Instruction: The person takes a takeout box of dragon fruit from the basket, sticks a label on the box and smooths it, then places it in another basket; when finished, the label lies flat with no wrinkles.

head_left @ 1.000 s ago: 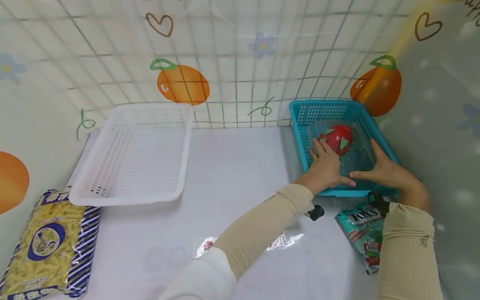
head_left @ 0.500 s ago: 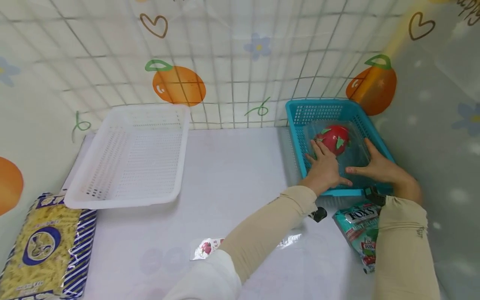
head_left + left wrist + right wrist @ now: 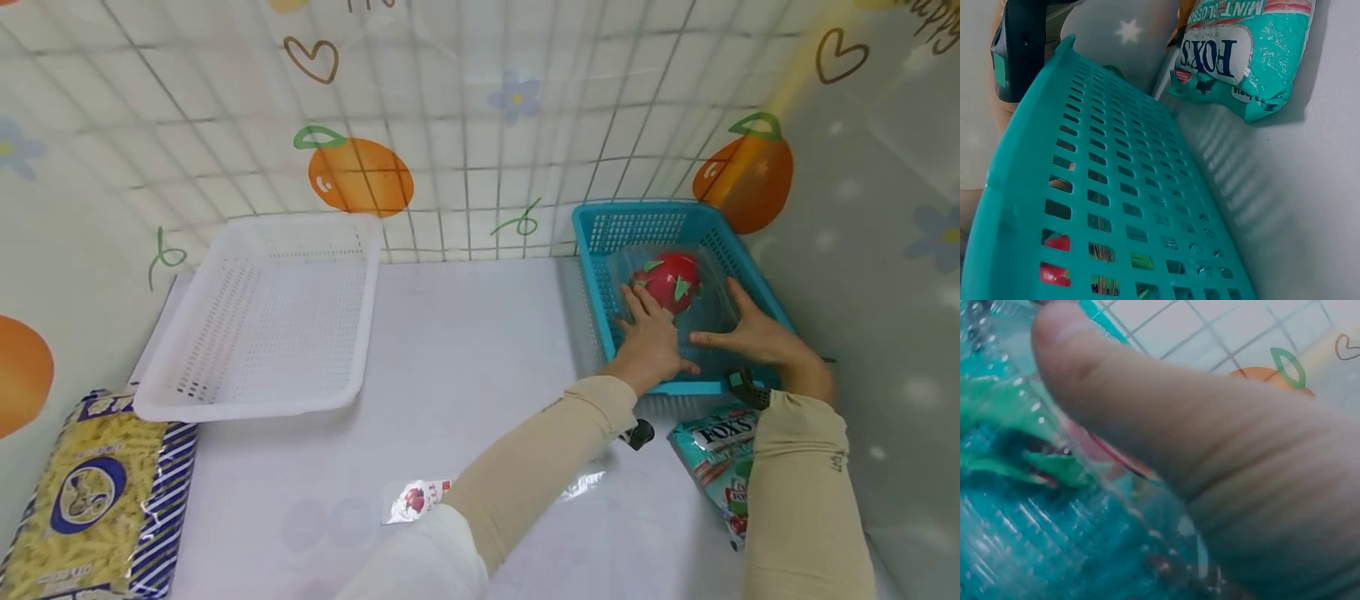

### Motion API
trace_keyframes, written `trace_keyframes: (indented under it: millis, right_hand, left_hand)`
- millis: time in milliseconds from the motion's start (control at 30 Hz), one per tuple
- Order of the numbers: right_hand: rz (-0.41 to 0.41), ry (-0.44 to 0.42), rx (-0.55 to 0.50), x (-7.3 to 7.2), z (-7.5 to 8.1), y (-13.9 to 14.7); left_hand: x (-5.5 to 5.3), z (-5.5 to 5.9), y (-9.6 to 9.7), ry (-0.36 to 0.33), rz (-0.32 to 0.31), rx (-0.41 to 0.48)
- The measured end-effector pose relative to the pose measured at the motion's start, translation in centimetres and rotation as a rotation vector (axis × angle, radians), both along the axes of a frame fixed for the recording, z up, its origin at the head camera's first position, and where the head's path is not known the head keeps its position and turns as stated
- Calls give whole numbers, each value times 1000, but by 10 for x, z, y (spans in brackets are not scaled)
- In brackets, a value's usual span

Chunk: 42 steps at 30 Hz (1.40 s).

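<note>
Both hands reach into the blue-green perforated basket (image 3: pixel 688 387) at the right in the head view. A clear plastic container (image 3: pixel 716 321) lies inside, with a red fruit with green scales (image 3: pixel 675 279), like a dragon fruit, in or under it. My left hand (image 3: pixel 649 342) rests spread on the container's near left part, its fingertips by the fruit. My right hand (image 3: pixel 768 337) lies along the container's right side, index finger and thumb stretched apart. In the right wrist view the thumb (image 3: pixel 1116 400) touches clear plastic. The left wrist view shows the basket's outer wall (image 3: pixel 1097 181); the hidden fingertips cannot be judged.
A white perforated basket (image 3: pixel 360 333) stands at the left. Near it lies a yellow pasta bag (image 3: pixel 93 500). A green Fox's candy bag (image 3: pixel 716 454) lies in front of the blue-green basket. Under the left forearm is a small silvery packet (image 3: pixel 416 500). A grid panel (image 3: pixel 483 192) backs the table.
The hands stay almost still on the container. The whole head view has shifted slightly, and more of the silvery packet's left end shows beside the left forearm.
</note>
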State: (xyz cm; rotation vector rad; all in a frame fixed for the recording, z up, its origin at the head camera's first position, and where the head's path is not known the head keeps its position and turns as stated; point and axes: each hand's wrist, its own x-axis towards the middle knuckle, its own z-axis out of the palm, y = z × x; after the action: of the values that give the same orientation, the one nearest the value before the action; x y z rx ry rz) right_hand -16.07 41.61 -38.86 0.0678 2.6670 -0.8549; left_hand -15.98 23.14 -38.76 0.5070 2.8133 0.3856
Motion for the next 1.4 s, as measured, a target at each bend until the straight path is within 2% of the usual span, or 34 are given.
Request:
trace_keyframes:
  millis: [300, 500, 733, 1000, 1267, 1400]
  right_hand:
    - [-21, 17, -5, 1, -7, 0]
    - [-24, 19, -16, -1, -8, 0]
    - [-21, 24, -26, 0, -5, -3]
    - [-43, 33, -48, 5, -3, -7]
    - [-47, 45, -65, 5, -3, -6]
    - [-56, 40, -66, 8, 3, -7]
  left_hand:
    - [1, -3, 1, -110, 122, 165]
    - [0, -4, 0, -111, 129, 194]
    - [-1, -4, 0, -132, 179, 264]
    - [1, -3, -2, -102, 140, 280]
    - [2, 1, -3, -113, 149, 304]
    - [2, 3, -1, -105, 139, 271]
